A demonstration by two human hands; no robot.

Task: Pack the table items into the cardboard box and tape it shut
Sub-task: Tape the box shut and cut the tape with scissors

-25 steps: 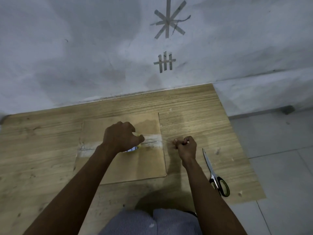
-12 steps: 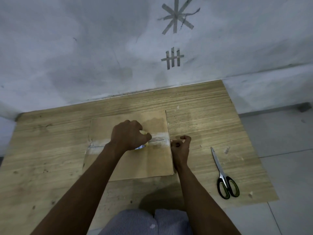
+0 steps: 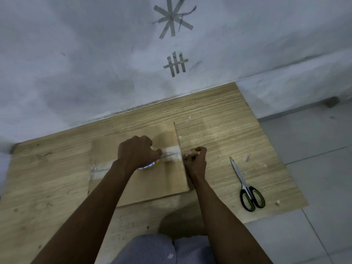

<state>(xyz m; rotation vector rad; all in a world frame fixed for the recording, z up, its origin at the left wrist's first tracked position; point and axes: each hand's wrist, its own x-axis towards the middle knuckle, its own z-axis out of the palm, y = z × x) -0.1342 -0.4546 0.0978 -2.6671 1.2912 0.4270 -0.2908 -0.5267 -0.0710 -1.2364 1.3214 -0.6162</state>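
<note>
The closed cardboard box (image 3: 152, 185) lies on the wooden table, with a strip of clear tape (image 3: 171, 153) running left to right along its top seam. My left hand (image 3: 136, 153) rests on the box top and grips a roll of clear tape (image 3: 150, 165), mostly hidden under the palm. My right hand (image 3: 195, 161) is at the box's right edge, fingers pinched together on the tape's free end where it passes over that edge.
Scissors (image 3: 245, 187) with black and green handles lie on the table to the right of the box. The table (image 3: 47, 187) stands against a grey wall bearing tape marks (image 3: 172, 18). Tiled floor (image 3: 314, 168) is to the right.
My right hand moved left from the open table to the box's right edge, bringing the tape end with it. My left hand stays on the roll. The view shifted slightly.
</note>
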